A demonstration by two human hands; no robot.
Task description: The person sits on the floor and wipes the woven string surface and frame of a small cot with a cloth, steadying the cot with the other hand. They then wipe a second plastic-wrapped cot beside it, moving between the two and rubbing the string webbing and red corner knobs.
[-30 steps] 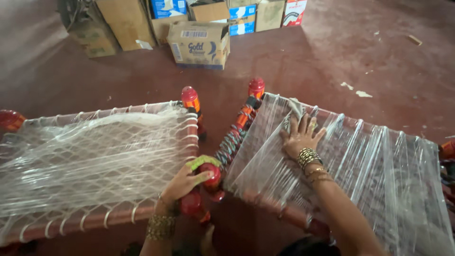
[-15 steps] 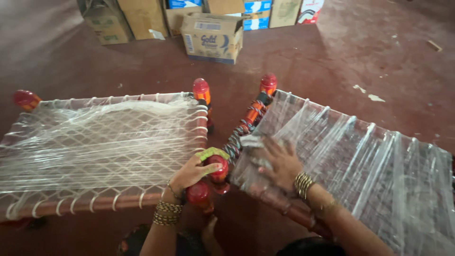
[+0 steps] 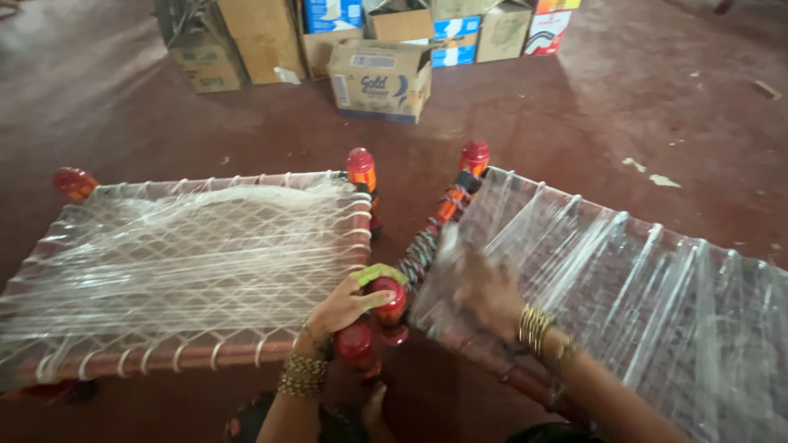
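A red knob point(image 3: 389, 297) of the right cot point(image 3: 624, 279) was gripped by the left hand point(image 3: 345, 305), while the blurred right hand point(image 3: 484, 291) was laid open on its plastic wrap.

Gold bangles point(image 3: 535, 328) on both wrists

Dim, warm indoor light, brighter patch on floor point(image 3: 82, 74) upper left. Glare on plastic wrap point(image 3: 657, 295). Right hand point(image 3: 488, 291) motion-blurred; rest fairly sharp.

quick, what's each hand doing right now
Left hand: closed on the red knob of the cot post.
Right hand: blurred, on the plastic wrap; grip cannot be told.
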